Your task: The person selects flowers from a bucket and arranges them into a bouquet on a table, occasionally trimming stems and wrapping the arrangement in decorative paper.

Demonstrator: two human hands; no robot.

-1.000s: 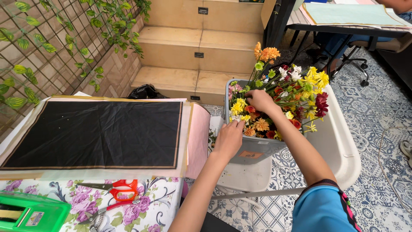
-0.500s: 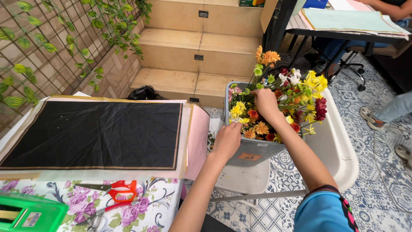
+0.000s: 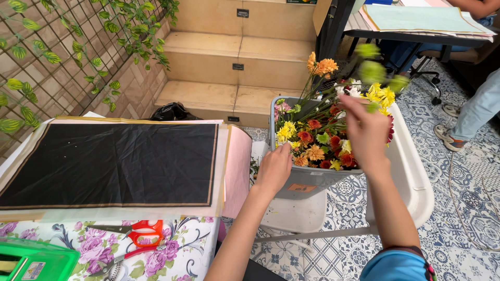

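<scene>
A grey bucket point(image 3: 307, 182) full of mixed yellow, orange, red and white flowers point(image 3: 312, 138) stands on a white plastic chair point(image 3: 411, 177) beside the table. My left hand point(image 3: 275, 169) rests on the bucket's near rim, fingers curled over it among the blooms. Above the bunch, my right hand point(image 3: 364, 130) is raised and pinches a stem of green button flowers point(image 3: 374, 70), which is blurred and stands above the other flowers.
A black wrapping sheet point(image 3: 114, 161) lies on pale and pink paper point(image 3: 237, 171) on the floral-clothed table. Orange scissors point(image 3: 143, 231) and a green box point(image 3: 31, 260) lie near the front edge. Stone steps point(image 3: 234, 62), a black bag point(image 3: 174, 110) and another person's leg point(image 3: 479, 109) are nearby.
My right hand has come up out of the bunch and moved right, drawing a green-flowered stem upward. My left hand has stayed at the bucket's rim.
</scene>
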